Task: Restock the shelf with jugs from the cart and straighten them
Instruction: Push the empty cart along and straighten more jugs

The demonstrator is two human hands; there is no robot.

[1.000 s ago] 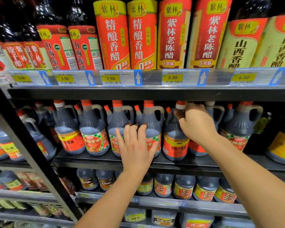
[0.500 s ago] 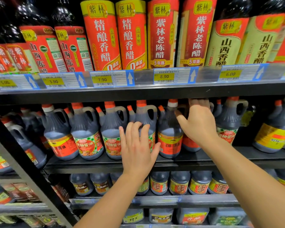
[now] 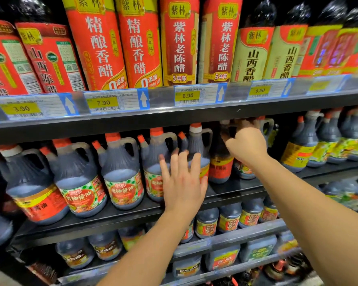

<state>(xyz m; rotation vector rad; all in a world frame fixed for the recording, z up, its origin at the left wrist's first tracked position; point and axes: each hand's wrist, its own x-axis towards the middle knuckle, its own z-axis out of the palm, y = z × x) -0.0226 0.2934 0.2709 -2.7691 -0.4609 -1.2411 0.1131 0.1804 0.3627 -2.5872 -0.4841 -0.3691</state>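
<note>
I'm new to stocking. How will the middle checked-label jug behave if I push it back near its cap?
The jug looks mostly full of dark liquid, so it is probably heavy and slow to slide. Tall, narrowing to a small cap, it may tip backward if pushed high; lower seems safer. Its moulded handle suggests stiff plastic that shouldn't buckle.

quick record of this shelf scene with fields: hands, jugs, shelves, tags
setting: store shelving, seen from the head camera
left hand: open, fingers straight and spread in front of the white-capped jug; contact unclear
right hand: reaches into the shelf, fingers curled over the top of the rear jug; grip blurred
middle shelf: row of upright dark jugs, mostly orange caps
upper shelf: tall vinegar bottles
price tags: 3.90, 7.90, 8.90, 6.00
</note>
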